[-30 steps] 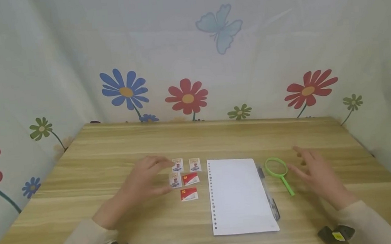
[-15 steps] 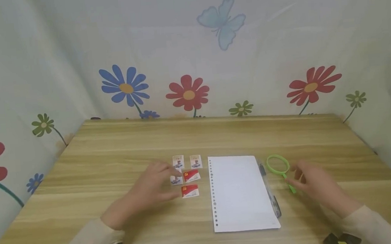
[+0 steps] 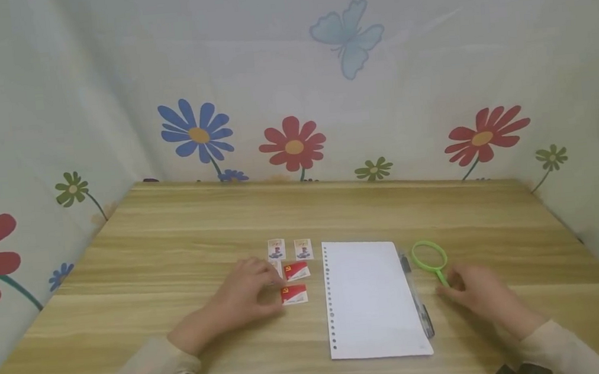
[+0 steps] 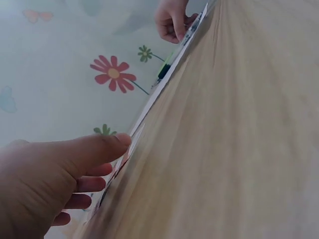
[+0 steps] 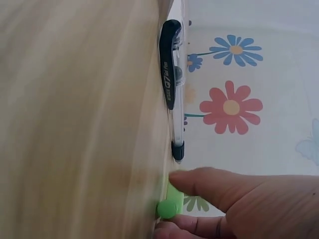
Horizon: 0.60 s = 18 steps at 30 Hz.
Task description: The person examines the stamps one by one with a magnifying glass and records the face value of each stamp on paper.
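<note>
Five cards [image 3: 295, 295] could skew if the left hand [image 3: 241, 294], thumb and fingers apart, brushes them. Right hand [image 3: 484, 294] curls round green magnifier [image 3: 439, 273]; weak pinch could drop it.

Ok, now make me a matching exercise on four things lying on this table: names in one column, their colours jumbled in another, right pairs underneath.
Things
1. Magnifying glass
2. Sheet of paper
3. Pen
4. Card closest to the viewer in the head view

Colours
A. Clear with black parts
B. Red and white
C. Bright green
D. Plain white

Right pairs: 1-C, 2-D, 3-A, 4-B
</note>
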Each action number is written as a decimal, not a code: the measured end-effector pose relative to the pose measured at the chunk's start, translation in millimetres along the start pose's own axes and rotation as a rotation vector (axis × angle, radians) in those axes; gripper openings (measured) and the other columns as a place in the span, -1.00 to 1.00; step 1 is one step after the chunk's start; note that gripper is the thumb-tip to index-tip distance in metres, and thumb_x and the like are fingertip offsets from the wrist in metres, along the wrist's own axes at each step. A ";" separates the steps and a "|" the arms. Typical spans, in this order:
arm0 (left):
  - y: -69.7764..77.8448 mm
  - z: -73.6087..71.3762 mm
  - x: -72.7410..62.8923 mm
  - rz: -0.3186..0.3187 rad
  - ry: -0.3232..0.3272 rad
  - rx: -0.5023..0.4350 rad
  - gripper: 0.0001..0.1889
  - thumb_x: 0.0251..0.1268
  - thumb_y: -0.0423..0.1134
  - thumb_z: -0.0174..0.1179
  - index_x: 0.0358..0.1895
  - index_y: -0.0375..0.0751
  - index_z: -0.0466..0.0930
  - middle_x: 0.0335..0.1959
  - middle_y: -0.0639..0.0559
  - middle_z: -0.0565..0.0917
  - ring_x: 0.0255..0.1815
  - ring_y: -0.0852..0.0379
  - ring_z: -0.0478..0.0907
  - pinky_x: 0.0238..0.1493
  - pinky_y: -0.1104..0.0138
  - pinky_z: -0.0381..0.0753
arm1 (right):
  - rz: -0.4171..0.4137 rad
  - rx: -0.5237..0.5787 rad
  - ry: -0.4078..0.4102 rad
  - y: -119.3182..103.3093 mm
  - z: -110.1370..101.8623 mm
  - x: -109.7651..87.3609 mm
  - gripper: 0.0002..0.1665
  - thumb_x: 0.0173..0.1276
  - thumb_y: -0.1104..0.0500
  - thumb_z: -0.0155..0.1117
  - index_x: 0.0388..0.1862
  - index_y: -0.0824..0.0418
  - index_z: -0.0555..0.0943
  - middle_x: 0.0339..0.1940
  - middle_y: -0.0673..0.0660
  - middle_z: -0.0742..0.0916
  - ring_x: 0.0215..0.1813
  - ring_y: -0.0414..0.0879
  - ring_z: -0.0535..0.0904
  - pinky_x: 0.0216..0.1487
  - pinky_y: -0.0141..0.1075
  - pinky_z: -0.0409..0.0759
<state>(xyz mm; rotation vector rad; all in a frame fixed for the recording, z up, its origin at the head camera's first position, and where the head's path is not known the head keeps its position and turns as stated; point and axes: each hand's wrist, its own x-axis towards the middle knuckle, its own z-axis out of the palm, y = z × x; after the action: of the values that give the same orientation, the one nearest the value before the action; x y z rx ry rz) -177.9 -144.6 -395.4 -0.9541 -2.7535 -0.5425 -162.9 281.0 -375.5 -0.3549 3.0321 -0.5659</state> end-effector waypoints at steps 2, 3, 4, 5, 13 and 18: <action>-0.3 1.8 -0.5 -0.003 -0.011 -0.001 -0.68 -0.07 -0.01 0.44 -0.19 0.00 0.71 -0.19 0.15 0.64 -0.01 0.09 0.48 0.14 0.07 0.44 | 0.006 0.001 -0.002 0.1 1.2 0.4 -0.75 0.17 0.10 0.37 -0.48 0.18 0.49 -0.61 -0.02 0.52 -0.52 -0.18 0.35 -0.53 -0.40 0.32; -0.5 2.7 -0.5 -0.005 -0.013 -0.002 -0.67 -0.06 -0.01 0.45 -0.19 0.00 0.71 -0.19 0.15 0.64 -0.02 0.10 0.48 0.13 0.08 0.44 | 0.007 -0.002 0.001 0.3 1.6 0.6 -0.76 0.17 0.11 0.37 -0.48 0.18 0.49 -0.61 -0.01 0.52 -0.52 -0.17 0.35 -0.53 -0.39 0.32; -0.8 3.1 -0.9 -0.010 -0.013 -0.005 -0.66 -0.07 0.01 0.45 -0.18 0.01 0.71 -0.18 0.15 0.64 -0.02 0.10 0.47 0.12 0.09 0.44 | 0.009 -0.004 0.004 -0.1 2.1 0.9 -0.77 0.16 0.12 0.37 -0.47 0.19 0.50 -0.60 -0.01 0.52 -0.52 -0.17 0.36 -0.52 -0.38 0.33; -1.1 3.7 -1.2 -0.014 -0.012 -0.007 -0.66 -0.07 0.02 0.45 -0.18 0.01 0.71 -0.18 0.15 0.64 -0.02 0.11 0.47 0.12 0.10 0.44 | 0.012 -0.008 0.005 -0.8 2.5 1.2 -0.78 0.16 0.13 0.37 -0.47 0.20 0.50 -0.60 0.00 0.53 -0.51 -0.16 0.37 -0.52 -0.37 0.35; -1.2 7.4 -2.0 -0.028 0.014 -0.007 -0.66 -0.05 0.04 0.43 -0.18 0.03 0.71 -0.20 0.18 0.63 -0.05 0.14 0.48 0.14 0.12 0.43 | 0.059 -0.022 -0.018 -3.1 2.4 2.5 -0.81 0.17 0.20 0.33 -0.44 0.25 0.51 -0.54 0.04 0.62 -0.49 -0.15 0.44 -0.50 -0.31 0.44; -0.1 8.1 -1.6 -0.032 0.023 -0.017 -0.68 -0.04 0.02 0.43 -0.19 0.02 0.70 -0.19 0.17 0.63 -0.04 0.14 0.48 0.14 0.12 0.44 | 0.079 -0.013 -0.020 -0.6 2.7 1.6 -0.84 0.21 0.21 0.30 -0.43 0.27 0.51 -0.56 0.03 0.61 -0.51 -0.15 0.43 -0.52 -0.33 0.42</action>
<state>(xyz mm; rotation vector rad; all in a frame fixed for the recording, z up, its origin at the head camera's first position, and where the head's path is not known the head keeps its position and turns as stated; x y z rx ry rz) -177.1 -142.3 -403.3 -0.9035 -2.7523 -0.5795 -164.2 279.1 -377.8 -0.2378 3.0159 -0.5350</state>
